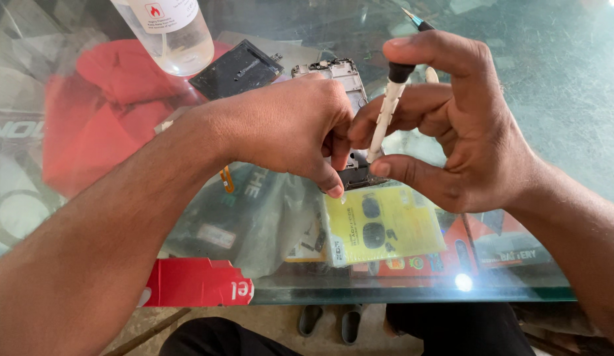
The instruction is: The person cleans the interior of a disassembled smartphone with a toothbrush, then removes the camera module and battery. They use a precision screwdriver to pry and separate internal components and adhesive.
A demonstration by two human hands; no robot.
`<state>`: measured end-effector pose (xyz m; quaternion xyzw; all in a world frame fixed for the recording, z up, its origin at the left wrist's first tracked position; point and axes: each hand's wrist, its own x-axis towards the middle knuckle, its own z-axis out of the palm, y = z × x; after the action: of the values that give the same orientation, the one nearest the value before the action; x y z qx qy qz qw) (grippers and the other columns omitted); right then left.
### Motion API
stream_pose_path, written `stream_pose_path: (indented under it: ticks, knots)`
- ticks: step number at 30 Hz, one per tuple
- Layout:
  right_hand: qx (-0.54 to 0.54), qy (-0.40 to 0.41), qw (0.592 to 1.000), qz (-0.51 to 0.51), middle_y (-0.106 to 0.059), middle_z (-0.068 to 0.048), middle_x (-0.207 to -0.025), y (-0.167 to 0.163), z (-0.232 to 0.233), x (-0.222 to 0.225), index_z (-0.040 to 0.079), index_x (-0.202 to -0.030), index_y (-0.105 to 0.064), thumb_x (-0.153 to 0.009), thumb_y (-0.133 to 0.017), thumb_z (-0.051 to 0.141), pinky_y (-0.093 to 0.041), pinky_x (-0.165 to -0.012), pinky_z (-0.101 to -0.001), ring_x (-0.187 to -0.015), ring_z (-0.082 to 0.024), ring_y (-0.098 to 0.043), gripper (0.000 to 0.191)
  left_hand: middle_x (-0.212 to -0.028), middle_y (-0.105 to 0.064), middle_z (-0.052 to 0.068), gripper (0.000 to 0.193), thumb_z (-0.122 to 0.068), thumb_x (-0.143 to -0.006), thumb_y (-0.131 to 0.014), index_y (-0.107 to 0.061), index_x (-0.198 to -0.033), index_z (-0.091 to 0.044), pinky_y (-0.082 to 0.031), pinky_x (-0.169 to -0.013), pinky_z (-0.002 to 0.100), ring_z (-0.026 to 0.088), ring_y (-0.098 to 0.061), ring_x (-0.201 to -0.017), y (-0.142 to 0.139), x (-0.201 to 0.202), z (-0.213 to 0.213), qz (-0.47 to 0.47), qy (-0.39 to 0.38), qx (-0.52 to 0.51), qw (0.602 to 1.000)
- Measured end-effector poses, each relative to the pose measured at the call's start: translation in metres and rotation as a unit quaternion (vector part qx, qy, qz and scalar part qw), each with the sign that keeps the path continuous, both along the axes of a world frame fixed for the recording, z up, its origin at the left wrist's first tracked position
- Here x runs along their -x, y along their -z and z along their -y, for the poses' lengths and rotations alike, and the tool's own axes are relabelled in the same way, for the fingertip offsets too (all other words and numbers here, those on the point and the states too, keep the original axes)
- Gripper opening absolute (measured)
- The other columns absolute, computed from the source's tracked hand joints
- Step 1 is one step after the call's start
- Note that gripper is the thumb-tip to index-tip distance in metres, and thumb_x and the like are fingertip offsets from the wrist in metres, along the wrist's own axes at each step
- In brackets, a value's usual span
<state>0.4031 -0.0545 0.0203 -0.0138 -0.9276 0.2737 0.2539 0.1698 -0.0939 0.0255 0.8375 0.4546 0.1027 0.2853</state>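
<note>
With the left hand (287,125) pinching the opened phone frame (343,99) and the right hand (452,118) clamped on the screwdriver (386,112), a tilted tip may slip and strip the screw.

Place: a small phone-repair workshop
Surface: a scratched glass-topped table (518,79), with colourful packaged parts (386,227) kept beneath it
Evidence: a dismantled grey phone frame (340,76), a clear plastic solvent bottle (172,33), a white-handled precision screwdriver (386,112)

Yellow packet (382,225) under glass, white-labelled bottle (170,29)
</note>
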Motion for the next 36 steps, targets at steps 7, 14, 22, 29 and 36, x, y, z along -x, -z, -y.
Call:
stream_pose_path:
  ticks: [7,14,22,29,36]
  knots:
    - [-0.027,0.034,0.999,0.005,-0.072,-0.020,-0.102,-0.0006,0.0025,0.0007,0.015,-0.147,-0.012,-0.091,-0.076,-0.004,-0.068,-0.083,-0.0367,-0.096,-0.025,-0.078,0.087,-0.068,-0.074,0.004,0.031,-0.026,-0.058,-0.093,-0.078,-0.077,-0.007,-0.056,-0.058,0.032,0.016,-0.071,-0.059,0.0001,-0.0007,-0.0003,-0.014,0.000,-0.011,1.000]
    - [0.069,0.004,0.998,0.004,-0.070,-0.021,-0.106,-0.0050,0.0036,0.0011,0.015,-0.152,-0.009,-0.096,-0.063,-0.014,-0.070,-0.100,-0.0433,-0.105,-0.028,-0.078,0.083,-0.066,-0.074,0.004,0.030,-0.027,-0.058,-0.093,-0.078,-0.075,-0.007,-0.055,-0.057,0.032,0.016,-0.070,-0.058,-0.0011,-0.0020,0.0003,-0.015,-0.003,0.001,1.000]
    - [0.064,0.015,0.998,0.010,-0.071,-0.020,-0.106,-0.0054,0.0041,0.0011,0.017,-0.150,-0.008,-0.096,-0.063,-0.012,-0.066,-0.099,-0.0446,-0.105,-0.028,-0.079,0.082,-0.066,-0.074,0.004,0.030,-0.026,-0.058,-0.093,-0.078,-0.077,-0.008,-0.055,-0.058,0.031,0.016,-0.070,-0.059,-0.0032,-0.0022,0.0011,-0.018,-0.011,0.013,1.000]
    - [0.064,0.005,0.998,0.013,-0.071,-0.020,-0.107,-0.0034,0.0033,0.0010,0.016,-0.154,-0.011,-0.097,-0.063,-0.011,-0.071,-0.098,-0.0431,-0.105,-0.028,-0.079,0.082,-0.067,-0.074,0.003,0.032,-0.026,-0.058,-0.093,-0.078,-0.081,-0.009,-0.056,-0.058,0.031,0.015,-0.070,-0.060,-0.0033,-0.0024,0.0018,-0.009,-0.008,0.002,1.000]
    - [0.056,0.004,0.998,0.010,-0.070,-0.020,-0.106,-0.0037,0.0029,0.0013,0.017,-0.154,-0.011,-0.097,-0.063,-0.012,-0.066,-0.098,-0.0443,-0.105,-0.028,-0.079,0.082,-0.067,-0.074,0.004,0.032,-0.026,-0.059,-0.093,-0.078,-0.081,-0.009,-0.056,-0.058,0.031,0.015,-0.070,-0.059,-0.0032,-0.0023,0.0013,-0.026,-0.013,0.007,1.000]
